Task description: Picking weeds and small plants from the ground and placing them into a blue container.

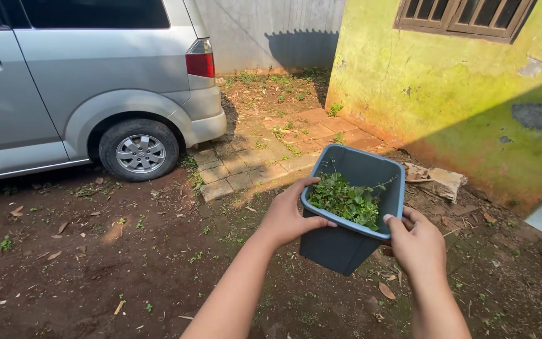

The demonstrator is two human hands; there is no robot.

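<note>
Both hands hold a grey-blue plastic bin [346, 242] out in front, tilted slightly away. The left hand [286, 216] grips its near left rim, thumb over the edge; the right hand [416, 242] grips the near right corner. Inside the bin lies a heap of pulled green weeds [346, 201]. Below is bare brown ground [95, 270] scattered with dry leaves and small sprouts. A silver van [83, 81] stands at upper left beside a patch of paving bricks [252, 160]. A yellow-green wall [446, 94] with a wooden window [465, 17] rises on the right.
</note>
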